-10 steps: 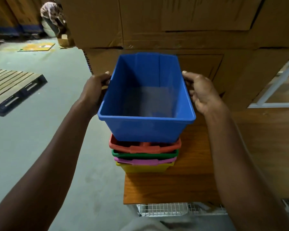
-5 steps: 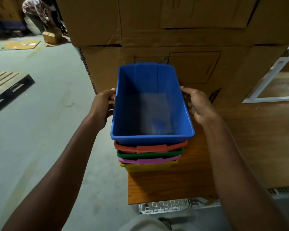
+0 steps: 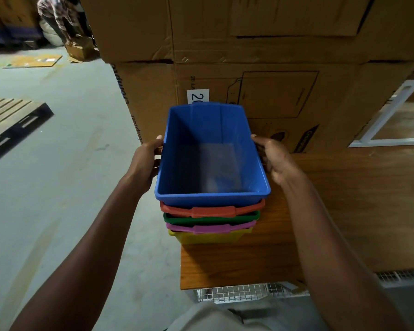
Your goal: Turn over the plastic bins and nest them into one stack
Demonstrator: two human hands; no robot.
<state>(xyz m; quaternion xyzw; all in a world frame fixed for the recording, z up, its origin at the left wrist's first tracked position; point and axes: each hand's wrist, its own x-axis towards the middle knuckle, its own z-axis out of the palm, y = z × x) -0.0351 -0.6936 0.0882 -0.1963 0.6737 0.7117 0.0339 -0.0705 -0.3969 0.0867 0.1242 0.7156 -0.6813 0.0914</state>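
A blue plastic bin (image 3: 210,161) sits open side up, nested on top of a stack. Below it show the rims of a red bin (image 3: 212,211), a green bin (image 3: 177,218), a pink bin (image 3: 210,228) and a yellow bin (image 3: 208,237). The stack stands at the left end of a wooden table (image 3: 332,223). My left hand (image 3: 145,163) grips the blue bin's left rim. My right hand (image 3: 274,158) holds its right rim, fingers curled over the edge.
Tall cardboard boxes (image 3: 249,56) stand right behind the stack. A wooden pallet (image 3: 10,125) lies on the concrete floor at the left. A person (image 3: 60,17) bends over a box far back left. A wire rack (image 3: 237,292) shows below the table's front edge.
The blue bin has come down from above the stack and now sits nested in the red bin. Both hands have stayed on its rims.
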